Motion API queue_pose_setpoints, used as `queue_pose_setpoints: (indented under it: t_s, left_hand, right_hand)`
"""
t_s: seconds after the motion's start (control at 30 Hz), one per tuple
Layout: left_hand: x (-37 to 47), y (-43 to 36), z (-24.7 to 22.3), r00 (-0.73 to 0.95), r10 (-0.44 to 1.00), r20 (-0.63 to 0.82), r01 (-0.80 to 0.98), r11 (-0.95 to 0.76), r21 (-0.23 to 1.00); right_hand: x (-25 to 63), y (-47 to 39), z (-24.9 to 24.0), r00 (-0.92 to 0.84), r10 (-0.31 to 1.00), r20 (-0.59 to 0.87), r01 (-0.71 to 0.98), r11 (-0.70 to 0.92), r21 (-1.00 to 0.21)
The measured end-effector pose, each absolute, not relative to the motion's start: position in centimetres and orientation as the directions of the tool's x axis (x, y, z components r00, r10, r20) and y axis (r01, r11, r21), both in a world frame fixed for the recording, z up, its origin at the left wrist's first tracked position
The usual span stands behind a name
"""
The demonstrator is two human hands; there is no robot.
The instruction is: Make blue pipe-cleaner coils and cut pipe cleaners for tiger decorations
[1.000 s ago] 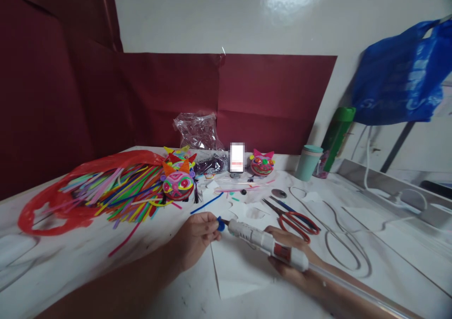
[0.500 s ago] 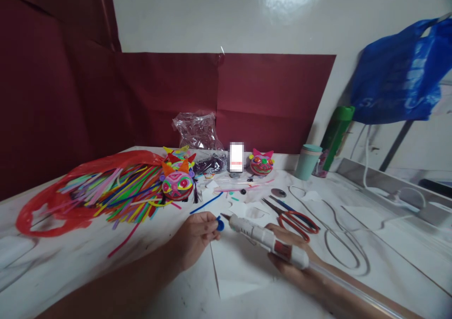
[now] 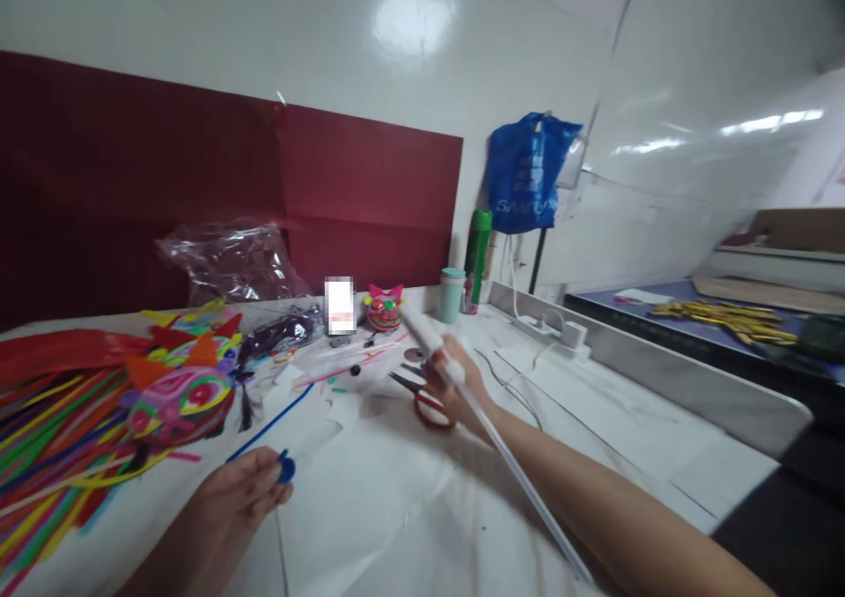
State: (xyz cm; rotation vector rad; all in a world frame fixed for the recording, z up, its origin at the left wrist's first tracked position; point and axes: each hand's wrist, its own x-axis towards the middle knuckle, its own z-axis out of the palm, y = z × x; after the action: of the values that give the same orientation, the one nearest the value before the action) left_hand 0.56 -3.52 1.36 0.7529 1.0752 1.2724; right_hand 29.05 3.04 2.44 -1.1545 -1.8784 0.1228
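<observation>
Between the thumb and fingertips of my left hand (image 3: 241, 496) is a small blue coil (image 3: 286, 468), which looks like curled pipe cleaner. My right hand (image 3: 459, 381) is wrapped around a white hot glue gun (image 3: 426, 337), nozzle pointing away to the back left. A long clear glue stick (image 3: 521, 474) trails from its rear over my forearm. Under and beside that hand lie scissors with red handles (image 3: 432, 410). A straight blue pipe cleaner (image 3: 274, 421) rests on the table beyond my left hand.
Colourful animal heads (image 3: 185, 394) and bundled pipe cleaners (image 3: 40, 447) lie at the left. Another head (image 3: 384, 308) sits at the back beside a white card (image 3: 341, 306). A mint cup (image 3: 451, 296), green spray can (image 3: 476, 262) and power strip (image 3: 551, 328) are farther right.
The view has swung to the right. My right hand has carried the glue gun away from the blue coil, forward and right. My left hand still pinches the coil.
</observation>
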Motion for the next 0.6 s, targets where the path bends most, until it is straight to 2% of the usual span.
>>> queue_pose_setpoints:
  t_s: [0.07, 0.1, 0.2, 0.27, 0.37, 0.47, 0.6]
  left_hand:
    - [0.6, -3.4, 1.4, -0.053, 0.970, -0.236, -0.372, 0.200, 0.907]
    - [0.6, -3.4, 1.3, -0.054, 0.968, -0.244, -0.375, 0.207, 0.904]
    - [0.5, -3.3, 1.1, -0.060, 0.964, -0.258, -0.365, 0.220, 0.905]
    - [0.5, -3.4, 1.0, -0.042, 0.970, -0.241, -0.338, 0.213, 0.917]
    - [0.5, -3.7, 0.8, 0.011, 0.987, -0.162, -0.298, 0.158, 0.941]
    - [0.6, -4.0, 0.5, 0.056, 0.995, -0.087, -0.301, 0.100, 0.948]
    - [0.4, -4.1, 0.2, 0.148, 0.988, -0.036, -0.317, 0.082, 0.945]
  right_hand:
    - [32.4, 4.9, 3.3, 0.093, 0.814, 0.573, 0.824, 0.260, -0.504]
    - [34.2, 5.7, 3.5, 0.161, 0.828, 0.537, 0.850, 0.161, -0.502]
    - [38.6, 7.3, 2.8, 0.298, 0.873, 0.385, 0.879, -0.095, -0.466]
    - [40.2, 7.6, 1.7, 0.342, 0.898, 0.277, 0.882, -0.206, -0.423]
    - [40.9, 7.4, 0.2, 0.345, 0.924, 0.165, 0.893, -0.269, -0.361]
    - [40.9, 6.8, 0.4, 0.310, 0.941, 0.138, 0.912, -0.253, -0.322]
    - [38.6, 5.9, 2.7, 0.234, 0.924, 0.303, 0.939, -0.135, -0.316]
